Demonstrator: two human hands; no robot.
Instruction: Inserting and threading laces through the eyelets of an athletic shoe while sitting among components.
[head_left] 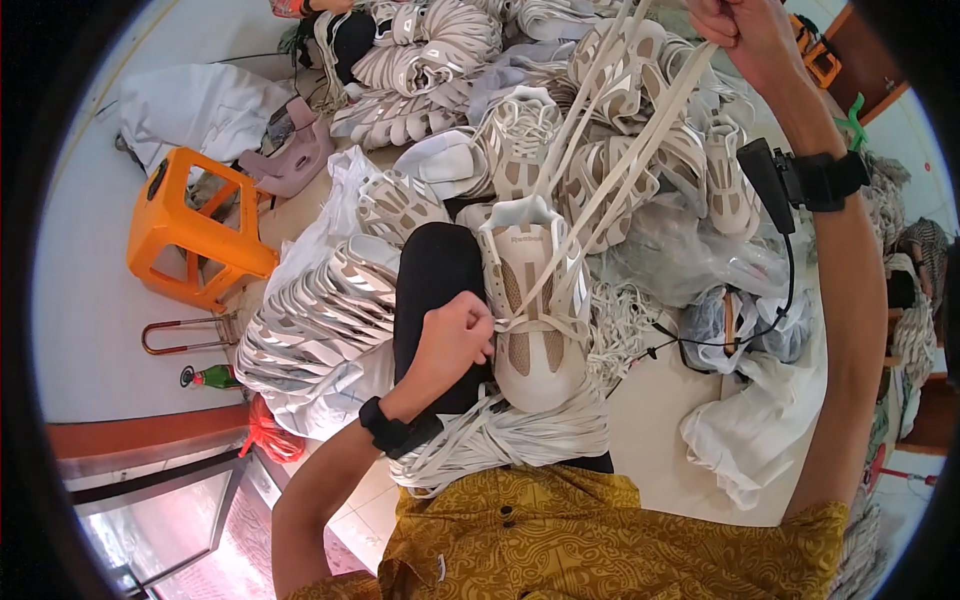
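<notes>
A beige and white sneaker (pixel 542 378) rests on my lap with its toe toward me. A pale flat shoelace (pixel 545 325) crosses its lowest eyelets. From there long strands stretch up and right to my right hand (pixel 748 35), which is raised at the far right and closed around them. My left hand (pixel 457 338) is closed in a pinch at the sneaker's left eyelet edge, where a bit of lace shows by the fingertips. Beneath the toe, a thick bundle of loose shoelaces (pixel 515 435) lies across my lap.
Stacked sneakers (pixel 320 300) stand at the left, and more sneakers (pixel 430 65) pile up beyond. An orange stool (pixel 195 165) is at the far left. Clear plastic bags (pixel 665 250) and a white cloth-like bag (pixel 750 440) lie at the right. Another person's hand (pixel 330 5) shows at the top.
</notes>
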